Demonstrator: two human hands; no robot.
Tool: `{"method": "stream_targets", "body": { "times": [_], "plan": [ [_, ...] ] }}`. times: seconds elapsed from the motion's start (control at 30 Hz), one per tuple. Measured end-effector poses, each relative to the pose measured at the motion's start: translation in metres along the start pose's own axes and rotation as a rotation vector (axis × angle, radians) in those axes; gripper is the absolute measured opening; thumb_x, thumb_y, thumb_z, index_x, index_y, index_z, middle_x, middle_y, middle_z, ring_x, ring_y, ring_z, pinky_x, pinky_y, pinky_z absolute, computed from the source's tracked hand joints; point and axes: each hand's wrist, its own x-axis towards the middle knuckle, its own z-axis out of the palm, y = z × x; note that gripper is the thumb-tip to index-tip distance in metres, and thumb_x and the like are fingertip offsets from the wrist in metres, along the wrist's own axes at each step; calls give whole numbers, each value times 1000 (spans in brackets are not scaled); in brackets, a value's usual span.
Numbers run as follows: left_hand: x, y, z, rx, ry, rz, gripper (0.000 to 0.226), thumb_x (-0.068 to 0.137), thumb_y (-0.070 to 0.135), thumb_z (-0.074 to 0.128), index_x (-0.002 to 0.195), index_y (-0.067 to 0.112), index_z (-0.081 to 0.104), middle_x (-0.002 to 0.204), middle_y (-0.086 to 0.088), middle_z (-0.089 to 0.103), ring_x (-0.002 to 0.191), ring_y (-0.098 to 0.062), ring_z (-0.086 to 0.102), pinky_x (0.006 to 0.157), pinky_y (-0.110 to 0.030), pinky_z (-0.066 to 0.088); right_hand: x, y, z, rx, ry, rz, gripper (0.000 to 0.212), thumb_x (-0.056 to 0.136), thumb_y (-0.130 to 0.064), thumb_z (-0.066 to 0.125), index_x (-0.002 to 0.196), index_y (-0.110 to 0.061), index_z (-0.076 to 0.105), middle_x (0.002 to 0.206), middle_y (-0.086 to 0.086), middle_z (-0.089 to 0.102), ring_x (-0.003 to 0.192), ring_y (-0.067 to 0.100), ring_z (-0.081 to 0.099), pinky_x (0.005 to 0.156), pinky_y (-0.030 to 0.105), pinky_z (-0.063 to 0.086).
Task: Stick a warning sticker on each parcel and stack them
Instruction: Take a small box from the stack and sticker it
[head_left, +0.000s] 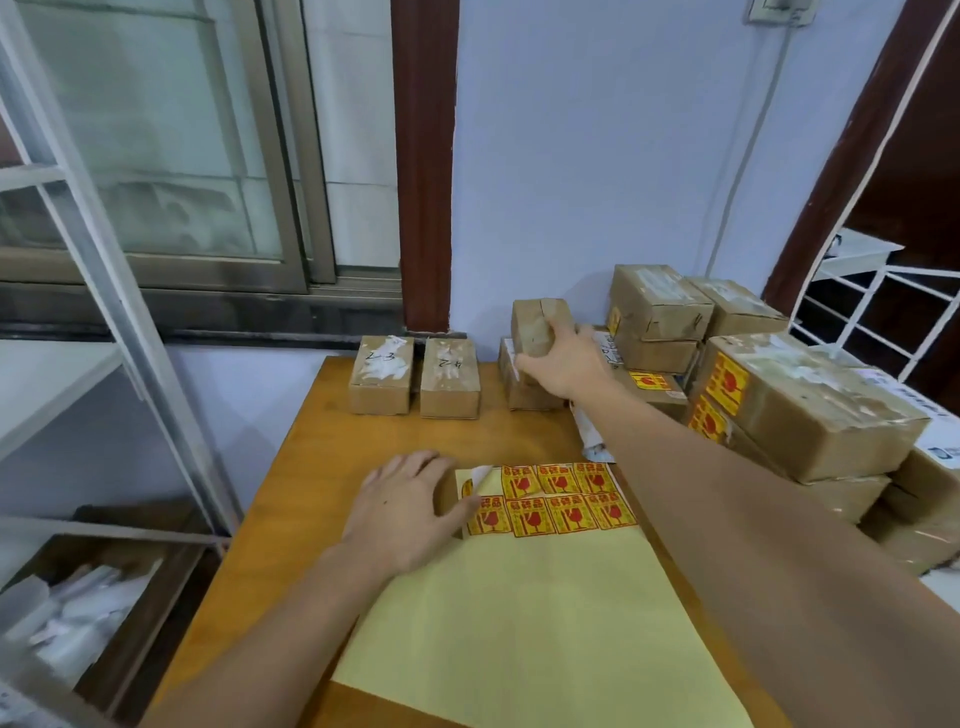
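Grasping a small brown parcel (540, 326) in my right hand (566, 364) at centre frame, I rest my left hand's (410, 514) relaxed fingers on the sticker sheet (524, 613) on the counter (311, 457).

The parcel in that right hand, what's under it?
Another brown parcel lies under the held parcel. The right hand covers where they would meet, so contact cannot be told.

The brown cardboard parcels (450, 378) carry whitish tape patches, two with black handwritten marks. The square warning stickers (563, 499) are yellow with red glass symbols and red lettering, on a pale yellow backing sheet (524, 623). The wooden worktop (311, 447) is orange-brown. The wall (597, 156) is pale lilac-white.
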Motion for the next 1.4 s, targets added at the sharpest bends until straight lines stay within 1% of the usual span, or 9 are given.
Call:
{"method": "stream_targets", "body": {
  "times": [0.13,0.27,0.37,0.53,0.77,1.03,1.17,1.23,1.4],
  "plan": [
    [3,-4,3,0,8,3,75,92,83,25,154,41,34,159,17,35,146,-10,28,121,-41,21,18,-1,9,-44,0,-3,89,86,-76,47,155,-22,31,151,16,32,129,42,48,100,52,50],
    [4,-5,4,-12,18,2,72,94,81,28,154,41,35,158,18,36,146,-8,26,121,-38,20,24,1,16,-167,-24,-59,75,95,-69,41,152,-20,40,160,14,24,142,40,33,110,56,40],
    [4,-5,5,-17,18,0,72,94,80,28,153,40,37,157,17,36,146,-8,27,121,-38,21,22,1,17,-254,-43,-107,74,98,-67,39,153,-18,37,161,14,29,148,37,23,116,54,31],
    [4,-7,1,-86,29,6,67,96,75,33,150,37,44,153,16,42,142,-10,33,118,-38,27,-5,-15,13,-269,101,-283,70,101,-60,41,153,-12,39,162,14,31,152,32,21,124,45,18],
    [4,-27,-22,-330,36,-28,58,98,66,45,146,34,51,144,15,48,135,-9,42,112,-38,40,-57,-39,22,-83,5,-466,59,103,-51,43,154,-20,38,162,8,31,149,28,29,118,43,31],
    [49,-62,-70,-252,179,-62,49,102,55,50,143,29,54,150,11,46,140,-13,41,114,-35,37,-34,-68,31,-66,-102,-342,70,97,-58,50,153,-18,38,153,11,43,137,31,44,110,45,42],
    [97,-81,-73,-287,207,-155,60,99,60,48,150,27,48,159,5,37,144,-21,36,117,-40,34,-10,-82,47,-18,-181,-248,80,89,-69,52,152,-21,38,151,12,43,136,34,44,106,46,43],
    [119,-84,-70,-316,210,-216,63,99,63,45,152,29,43,163,2,31,147,-25,32,116,-43,33,-3,-87,61,18,-221,-195,88,84,-73,55,154,-23,35,155,12,37,136,36,43,105,46,42],
    [159,-83,-55,-280,132,-330,78,95,75,34,161,32,26,170,-1,17,154,-28,20,119,-49,28,9,-85,92,40,-293,-162,107,83,-79,52,162,-20,11,170,5,-5,147,36,31,113,46,35]
  ]
}}
